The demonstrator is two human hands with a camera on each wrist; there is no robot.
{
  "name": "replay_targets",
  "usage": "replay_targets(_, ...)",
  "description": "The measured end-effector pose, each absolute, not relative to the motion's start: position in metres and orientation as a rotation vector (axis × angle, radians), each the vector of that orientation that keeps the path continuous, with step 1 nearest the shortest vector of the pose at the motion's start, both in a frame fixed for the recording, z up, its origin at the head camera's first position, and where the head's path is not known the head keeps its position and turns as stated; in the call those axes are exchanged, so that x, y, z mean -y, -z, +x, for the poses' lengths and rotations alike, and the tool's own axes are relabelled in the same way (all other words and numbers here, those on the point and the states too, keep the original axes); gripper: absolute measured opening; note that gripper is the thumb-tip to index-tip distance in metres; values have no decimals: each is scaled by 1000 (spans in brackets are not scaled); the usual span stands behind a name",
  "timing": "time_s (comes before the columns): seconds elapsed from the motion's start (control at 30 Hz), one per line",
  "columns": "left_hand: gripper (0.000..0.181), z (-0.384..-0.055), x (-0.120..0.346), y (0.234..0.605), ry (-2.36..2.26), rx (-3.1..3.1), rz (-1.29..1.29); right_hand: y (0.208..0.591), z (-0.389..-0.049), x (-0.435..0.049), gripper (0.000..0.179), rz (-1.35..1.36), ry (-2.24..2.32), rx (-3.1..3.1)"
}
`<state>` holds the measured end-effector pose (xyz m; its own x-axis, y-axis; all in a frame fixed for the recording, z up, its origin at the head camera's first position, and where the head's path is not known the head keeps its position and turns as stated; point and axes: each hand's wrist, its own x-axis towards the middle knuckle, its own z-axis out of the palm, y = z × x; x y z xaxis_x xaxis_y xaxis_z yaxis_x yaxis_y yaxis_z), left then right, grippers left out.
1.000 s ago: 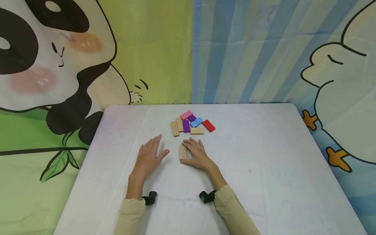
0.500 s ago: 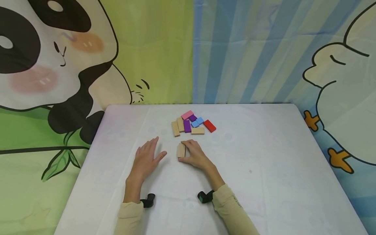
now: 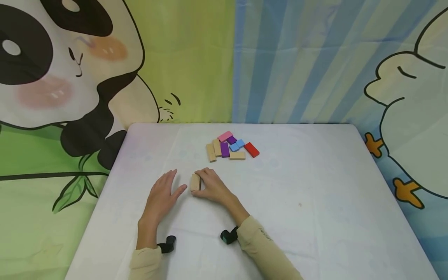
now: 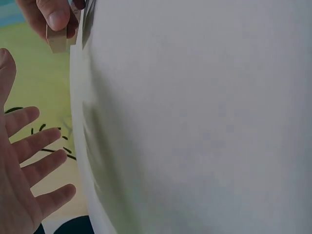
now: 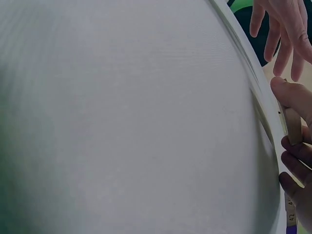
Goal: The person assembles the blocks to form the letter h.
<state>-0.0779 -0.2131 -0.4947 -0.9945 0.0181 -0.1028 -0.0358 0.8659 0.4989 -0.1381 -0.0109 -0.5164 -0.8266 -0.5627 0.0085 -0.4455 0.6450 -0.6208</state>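
My right hand (image 3: pixel 216 189) pinches a plain wooden block (image 3: pixel 195 182) between thumb and fingers, near the middle of the white table. In the right wrist view the thumb lies at one end of the block (image 5: pixel 293 126), fingers at the other. The left wrist view shows a second wooden edge close beside the held block (image 4: pixel 57 41), partly hidden by fingers. My left hand (image 3: pixel 159 198) is just left of the block, fingers straight and thumb spread, holding nothing. Its spread fingers also show in the left wrist view.
Beyond the hands lies a loose group of blocks: several plain wooden ones (image 3: pixel 237 156), two purple (image 3: pixel 225 150), a pink (image 3: pixel 225 136), light blue pieces (image 3: pixel 234 147) and a red one (image 3: pixel 252 149). A printed curtain (image 3: pixel 196 62) hangs behind the table's far edge.
My right hand has moved left with the wooden block, towards my left hand. The left hand has shifted left and slightly nearer, still spread. The coloured blocks keep their arrangement.
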Motion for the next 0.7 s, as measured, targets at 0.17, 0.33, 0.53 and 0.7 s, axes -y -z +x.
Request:
replay_targets(0.17,79,-71,232,496,-805,-2949,-51,519,-136,22,69,-850,889,-2714)
replay_targets(0.33,77,-67,244,497,-800,-2957,-87,522,-134,31,69,-874,868,-2760)
replay_targets(0.53,74,-63,249,498,-789,-2981,-88,523,-130,41,69,-893,853,-2814)
replay_targets(0.7,73,-59,252,496,-760,-2988,-95,526,-124,50,71,-939,773,-2811)
